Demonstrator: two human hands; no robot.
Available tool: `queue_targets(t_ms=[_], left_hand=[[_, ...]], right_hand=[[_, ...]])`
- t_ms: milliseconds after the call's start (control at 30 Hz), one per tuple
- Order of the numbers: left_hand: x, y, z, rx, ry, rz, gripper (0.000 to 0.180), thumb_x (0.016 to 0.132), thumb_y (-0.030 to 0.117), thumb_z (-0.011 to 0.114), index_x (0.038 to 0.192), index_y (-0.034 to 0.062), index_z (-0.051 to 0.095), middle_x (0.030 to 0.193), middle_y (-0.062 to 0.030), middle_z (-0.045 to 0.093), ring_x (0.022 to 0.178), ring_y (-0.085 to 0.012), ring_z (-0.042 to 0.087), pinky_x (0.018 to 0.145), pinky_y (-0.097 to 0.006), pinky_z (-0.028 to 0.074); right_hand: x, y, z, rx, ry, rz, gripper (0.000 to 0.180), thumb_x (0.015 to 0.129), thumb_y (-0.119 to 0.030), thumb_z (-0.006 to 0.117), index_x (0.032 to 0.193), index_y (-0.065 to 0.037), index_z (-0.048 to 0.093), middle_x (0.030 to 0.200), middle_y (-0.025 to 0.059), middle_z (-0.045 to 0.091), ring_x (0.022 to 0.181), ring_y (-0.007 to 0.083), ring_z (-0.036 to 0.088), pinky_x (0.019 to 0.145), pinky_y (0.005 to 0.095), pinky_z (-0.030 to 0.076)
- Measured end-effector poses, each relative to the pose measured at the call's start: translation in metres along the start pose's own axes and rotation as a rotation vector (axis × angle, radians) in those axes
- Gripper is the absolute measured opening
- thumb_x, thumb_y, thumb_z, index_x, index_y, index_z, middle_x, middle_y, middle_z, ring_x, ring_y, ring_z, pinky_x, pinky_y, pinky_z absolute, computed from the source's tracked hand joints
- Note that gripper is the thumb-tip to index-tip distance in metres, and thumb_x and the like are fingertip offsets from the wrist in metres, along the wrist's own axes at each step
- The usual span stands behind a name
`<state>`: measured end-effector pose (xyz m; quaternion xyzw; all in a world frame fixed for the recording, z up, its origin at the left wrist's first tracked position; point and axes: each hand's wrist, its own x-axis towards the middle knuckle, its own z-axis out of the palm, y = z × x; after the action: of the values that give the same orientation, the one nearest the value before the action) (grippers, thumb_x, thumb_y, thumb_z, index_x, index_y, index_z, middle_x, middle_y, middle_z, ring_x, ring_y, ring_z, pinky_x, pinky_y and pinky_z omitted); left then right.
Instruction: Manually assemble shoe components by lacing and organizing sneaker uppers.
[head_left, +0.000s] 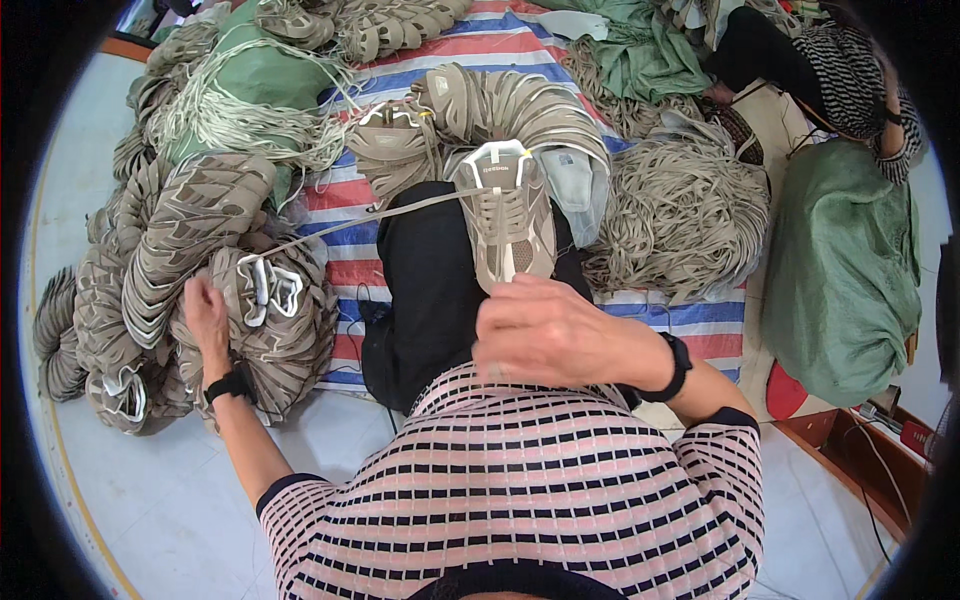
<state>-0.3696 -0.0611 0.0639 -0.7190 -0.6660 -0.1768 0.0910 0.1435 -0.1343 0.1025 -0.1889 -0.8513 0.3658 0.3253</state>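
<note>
A beige and brown shoe upper [515, 235] with a white-edged collar lies over my black-trousered leg, its toe toward me. Flat beige lacing crosses its front. From its upper eyelets a shoelace [375, 214] runs taut to the left, toward my raised left hand [206, 312]. That hand's fingers are closed at the lace's far end, beside a heap of uppers. My right hand [545, 330] is bent in front of the upper's toe, fingers curled and slightly blurred. What lies within its fingers is hidden. Both wrists wear dark bands.
Stacked shoe uppers [190, 240] are piled at my left, with pale laces [240, 110] over a green sack behind. An arc of nested uppers [510, 100] lies ahead on a striped sheet [345, 238]. A lace heap [690, 215], a green sack [845, 270] and another person [850, 80] are right.
</note>
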Motion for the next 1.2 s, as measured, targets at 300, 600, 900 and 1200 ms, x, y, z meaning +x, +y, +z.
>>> queue_targets(t_ms=[300,600,900,1200], left_hand=[[0.031,0.108,0.047,-0.101,-0.324,0.175,0.009,0.077,0.008,0.056,0.086,0.0058,0.056,0.094,-0.0128,0.058,0.093,-0.0319,0.054,0.078,-0.039,0.044],[0.034,0.340,0.109,-0.652,-0.292,0.677,0.024,0.070,0.006,0.063,0.093,0.0027,0.056,0.091,-0.0118,0.050,0.089,-0.0288,0.051,0.076,-0.039,0.045],[0.004,0.348,0.109,-0.448,-0.341,0.767,0.025,0.072,0.005,0.059,0.096,0.0029,0.053,0.093,-0.0107,0.048,0.089,-0.0275,0.050,0.075,-0.035,0.046],[-0.002,0.343,0.107,-0.430,-0.326,0.809,0.032,0.069,0.003,0.055,0.101,0.0030,0.053,0.092,-0.0100,0.048,0.089,-0.0258,0.050,0.076,-0.034,0.045]], right_hand=[[-0.089,-0.006,-0.040,0.152,-0.071,0.551,0.009,0.075,-0.008,0.063,0.080,-0.001,0.065,0.071,0.0099,0.057,0.065,0.0280,0.056,0.059,0.0360,0.045],[-0.241,0.022,-0.008,1.112,0.544,1.500,0.022,0.086,-0.014,0.056,0.106,-0.005,0.060,0.094,0.0067,0.066,0.072,0.0077,0.061,0.064,0.0242,0.052],[-0.070,0.144,-0.047,-0.647,0.368,0.338,0.030,0.071,0.004,0.052,0.099,-0.004,0.059,0.095,0.0131,0.061,0.091,0.0314,0.056,0.078,0.0394,0.044],[-0.062,0.157,-0.055,-0.692,-0.097,0.310,0.006,0.073,-0.010,0.051,0.074,-0.007,0.056,0.069,0.0079,0.054,0.075,0.0253,0.056,0.081,0.0371,0.040]])
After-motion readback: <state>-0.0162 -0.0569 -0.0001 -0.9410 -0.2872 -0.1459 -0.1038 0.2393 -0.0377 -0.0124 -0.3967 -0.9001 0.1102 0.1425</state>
